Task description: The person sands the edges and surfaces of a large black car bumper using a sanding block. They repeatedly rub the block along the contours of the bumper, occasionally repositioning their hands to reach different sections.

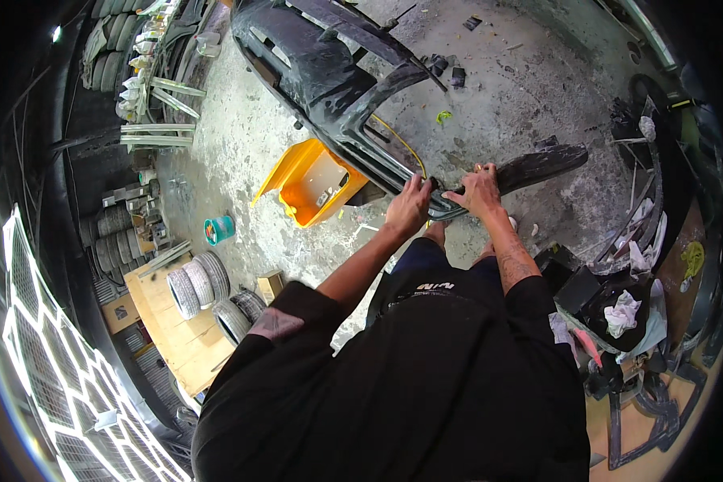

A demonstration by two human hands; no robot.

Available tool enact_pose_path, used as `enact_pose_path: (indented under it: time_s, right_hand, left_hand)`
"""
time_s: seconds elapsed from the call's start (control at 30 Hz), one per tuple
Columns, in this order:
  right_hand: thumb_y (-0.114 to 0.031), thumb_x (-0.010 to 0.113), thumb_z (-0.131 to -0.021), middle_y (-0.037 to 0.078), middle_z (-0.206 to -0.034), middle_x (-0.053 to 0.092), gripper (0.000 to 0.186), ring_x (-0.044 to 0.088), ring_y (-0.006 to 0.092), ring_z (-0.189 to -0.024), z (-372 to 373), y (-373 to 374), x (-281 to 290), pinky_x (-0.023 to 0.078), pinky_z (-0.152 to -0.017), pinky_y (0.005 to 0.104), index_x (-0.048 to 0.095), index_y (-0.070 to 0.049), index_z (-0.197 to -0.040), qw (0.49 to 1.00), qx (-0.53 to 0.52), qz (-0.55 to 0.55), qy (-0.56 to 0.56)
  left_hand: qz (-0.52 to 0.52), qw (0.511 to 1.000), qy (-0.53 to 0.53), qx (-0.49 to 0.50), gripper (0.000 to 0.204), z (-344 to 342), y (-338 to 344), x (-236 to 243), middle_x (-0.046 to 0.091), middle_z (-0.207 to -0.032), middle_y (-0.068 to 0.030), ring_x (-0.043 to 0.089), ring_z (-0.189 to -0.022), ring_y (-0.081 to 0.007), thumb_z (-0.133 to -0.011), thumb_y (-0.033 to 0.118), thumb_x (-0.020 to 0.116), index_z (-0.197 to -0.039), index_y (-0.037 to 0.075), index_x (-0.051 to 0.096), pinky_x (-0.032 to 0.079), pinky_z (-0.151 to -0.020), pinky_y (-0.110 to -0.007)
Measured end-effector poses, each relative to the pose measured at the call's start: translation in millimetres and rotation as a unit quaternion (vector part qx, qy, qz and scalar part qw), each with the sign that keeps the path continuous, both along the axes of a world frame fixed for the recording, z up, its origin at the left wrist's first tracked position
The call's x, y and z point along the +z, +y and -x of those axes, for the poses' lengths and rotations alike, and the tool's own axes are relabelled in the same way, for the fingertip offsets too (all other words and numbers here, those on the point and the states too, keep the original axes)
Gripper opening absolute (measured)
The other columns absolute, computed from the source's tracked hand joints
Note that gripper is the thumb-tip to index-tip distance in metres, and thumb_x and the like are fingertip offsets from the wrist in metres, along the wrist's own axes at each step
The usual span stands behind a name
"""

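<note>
A large dark car bumper (345, 120), scuffed with pale dust, stretches from the top of the view down to my hands. My left hand (410, 207) has its fingers wrapped over the bumper's near edge. Just to the right, my right hand (480, 193) grips the same near end, its thumb pointing toward the left hand. From beside the right hand a dark curved strip (542, 169) runs out to the right; I cannot tell whether it is part of the bumper. The fingertips are partly hidden behind the edge.
On the floor left of the bumper lies a yellow plastic panel (297, 173). A teal bucket (218, 230) and tyres (199, 285) on a wooden board (165, 321) stand farther left. Bags and scrap parts (618, 313) crowd the right; small black pieces (458, 77) lie beyond.
</note>
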State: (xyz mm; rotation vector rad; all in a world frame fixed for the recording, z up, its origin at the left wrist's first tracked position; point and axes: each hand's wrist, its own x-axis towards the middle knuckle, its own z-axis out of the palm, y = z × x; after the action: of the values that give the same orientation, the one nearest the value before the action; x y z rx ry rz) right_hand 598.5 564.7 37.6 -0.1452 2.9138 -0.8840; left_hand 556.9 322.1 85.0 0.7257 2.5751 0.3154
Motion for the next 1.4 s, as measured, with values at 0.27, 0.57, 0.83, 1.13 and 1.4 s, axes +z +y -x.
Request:
enact_pose_path:
  time_s: [0.27, 0.57, 0.83, 1.13, 1.4]
  right_hand:
    - [-0.062, 0.078, -0.077, 0.015, -0.084, 0.074, 0.057, 0.064, 0.0391, -0.116, 6.5, -6.0, 13.2, 0.034, -0.105, 0.0498, 0.077, -0.004, -0.076, 1.0, 0.016, -0.018, 0.011]
    - [-0.064, 0.077, -0.078, 0.017, -0.087, 0.074, 0.061, 0.066, 0.0414, -0.113, 6.2, -0.7, 4.4, 0.033, -0.106, 0.0538, 0.078, -0.004, -0.08, 0.999, 0.024, -0.021, -0.038]
    - [-0.066, 0.075, -0.079, 0.017, -0.088, 0.075, 0.061, 0.067, 0.0396, -0.111, -0.6, 0.9, 2.7, 0.032, -0.112, 0.055, 0.079, -0.004, -0.082, 0.998, 0.022, -0.022, -0.061]
    - [-0.066, 0.076, -0.079, 0.018, -0.089, 0.075, 0.063, 0.068, 0.039, -0.11, 11.2, -4.7, 11.3, 0.033, -0.11, 0.0532, 0.079, -0.004, -0.083, 0.998, 0.033, -0.017, -0.042]
    - [-0.064, 0.076, -0.08, 0.019, -0.093, 0.075, 0.062, 0.065, 0.0391, -0.117, 2.6, 2.3, 11.2, 0.033, -0.109, 0.0517, 0.078, -0.002, -0.085, 0.998, 0.013, -0.015, -0.067]
  left_hand:
    - [0.023, 0.977, 0.211, 0.008, 0.029, 38.9, -29.1, 1.6, 0.06, -0.118, -0.0235, 0.064, -0.109, -0.044, -0.096, 0.014, 0.057, -0.125, 0.007, 0.061, 0.058, -0.09, -0.051]
    - [-0.025, 0.98, 0.198, 0.023, 0.034, 72.8, -31.4, 0.9, 0.06, -0.122, -0.0251, 0.066, -0.107, -0.0416, -0.094, 0.011, 0.056, -0.128, 0.009, 0.06, 0.059, -0.084, -0.05]
    - [-0.026, 0.977, 0.203, 0.063, 0.029, 125.2, -20.2, 17.9, 0.057, -0.106, -0.0223, 0.063, -0.095, -0.0416, -0.087, 0.003, 0.058, -0.115, 0.002, 0.062, 0.052, -0.082, -0.054]
    - [0.038, 0.986, 0.153, 0.061, 0.028, 114.8, -23.3, 27.8, 0.056, -0.123, -0.0222, 0.068, -0.103, -0.0384, -0.091, 0.006, 0.055, -0.119, 0.005, 0.06, 0.062, -0.078, -0.049]
    - [0.005, 0.977, 0.163, -0.134, 0.035, 87.1, -17.1, 9.7, 0.057, -0.118, -0.021, 0.066, -0.107, -0.0377, -0.089, 0.007, 0.058, -0.124, 0.003, 0.059, 0.06, -0.083, -0.046]
